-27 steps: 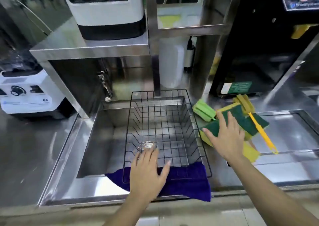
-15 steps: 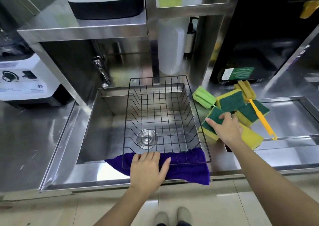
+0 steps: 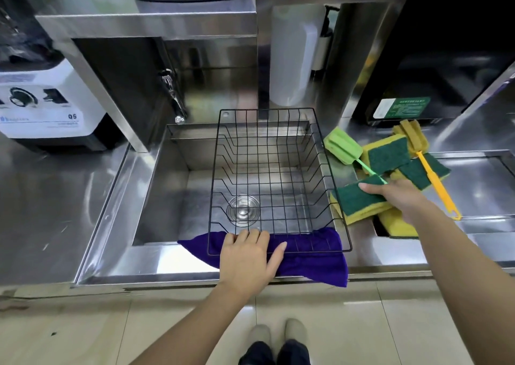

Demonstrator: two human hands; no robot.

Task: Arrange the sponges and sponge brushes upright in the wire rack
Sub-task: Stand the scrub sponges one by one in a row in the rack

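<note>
From the head view, we see a black wire rack (image 3: 274,180) sitting over a steel sink (image 3: 164,186), its near edge resting on a purple cloth (image 3: 315,256) draped over the sink's front rim. The rack holds nothing; the drain (image 3: 243,211) shows through its bars.

Our left hand (image 3: 248,261) lies flat on the cloth at the rack's near edge, fingers spread and uncurled, the fingertips touching the lowest wire. It grips nothing.

Our right hand (image 3: 401,197) reaches to the pile on the counter just right of the rack. Its fingers are closed on a sponge (image 3: 356,201), green scouring face up and yellow foam below, with one finger laid across the green top. This sponge sits just beside the rack's right wall, outside it, and we cannot tell whether it is lifted or lying on the pile.

Behind the hand lie two more sponges (image 3: 388,155), green faces up and overlapping one another, and a further yellow sponge (image 3: 395,222) shows partly under our wrist. A green brush (image 3: 343,146) lies on its side near the rack's far right corner, its thin handle running toward our fingers. A yellow brush (image 3: 412,136) lies across the far sponges, its orange handle slanting toward us at the right.

A tap (image 3: 172,94) stands behind the sink's left corner, and a white blender base (image 3: 47,100) stands on the counter at far left.
</note>
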